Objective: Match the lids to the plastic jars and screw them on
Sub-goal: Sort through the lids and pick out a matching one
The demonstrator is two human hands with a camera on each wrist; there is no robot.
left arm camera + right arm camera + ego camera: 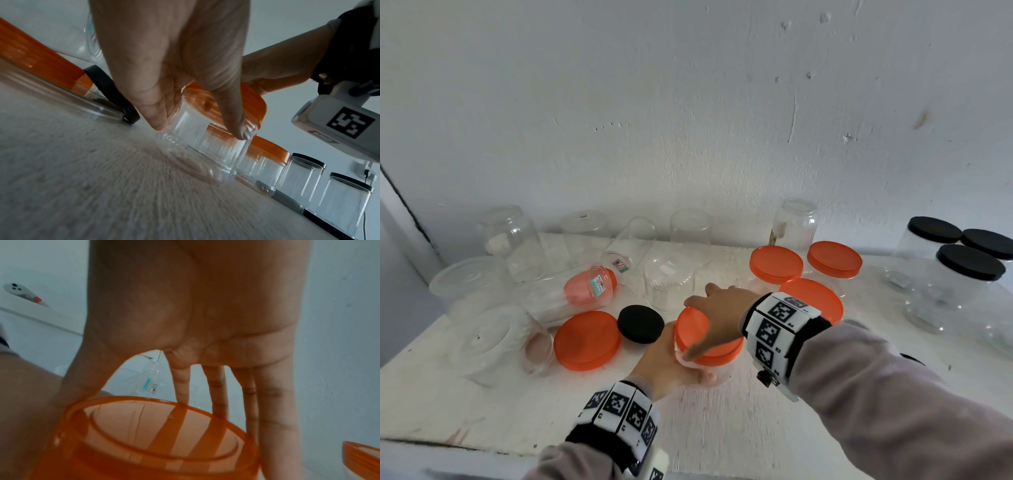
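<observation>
The right hand [717, 320] lies spread over an orange lid [703, 337], thumb and fingers hooked over its rim. The left hand [667, 363] wraps the clear jar [197, 138] beneath it, steadying it on the white surface [482, 404]. The lid sits on the jar's mouth; whether it is fully tight cannot be told.

By my reading the job is roughly half done — three orange-lidded jars [804, 274] stand just behind the right wrist and three black-lidded jars [959, 260] far right. Left to do: a loose orange lid [587, 341] and a black lid [641, 323] lie just left of the hands, with several open jars [571, 263] crowded behind, some tipped over.

Open room lies toward the near edge — the finished jars to the right leave little elbow space.
</observation>
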